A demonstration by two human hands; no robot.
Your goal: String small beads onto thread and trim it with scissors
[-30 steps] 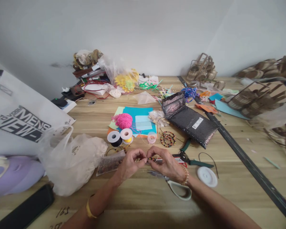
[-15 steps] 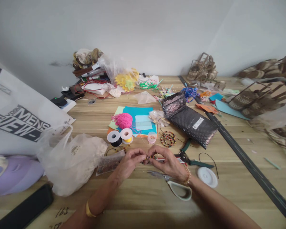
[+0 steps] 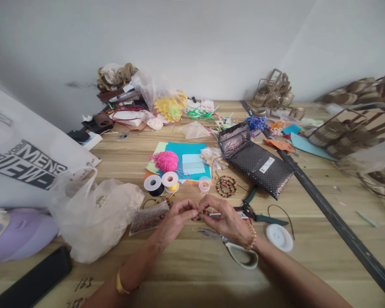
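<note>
My left hand and my right hand meet over the table, thumbs and forefingers pinched together. Between their fingertips is a short strand of small dark, multicoloured beads, partly covered by the fingers. Whether the left fingertips grip a bead or the strand's end is too small to tell. Scissors with pale handles lie under my right hand. Beside my left hand rests a clear packet of beads. Coiled beaded strands lie just beyond my right hand.
Thread spools, pink yarn and blue sheets lie ahead. A black bubble mailer, green-handled pliers and a white spool are rightward. A plastic bag and a phone stand left.
The left fingertips have shifted slightly against the right ones at the bead strand. Otherwise both hands stay in nearly the same place.
</note>
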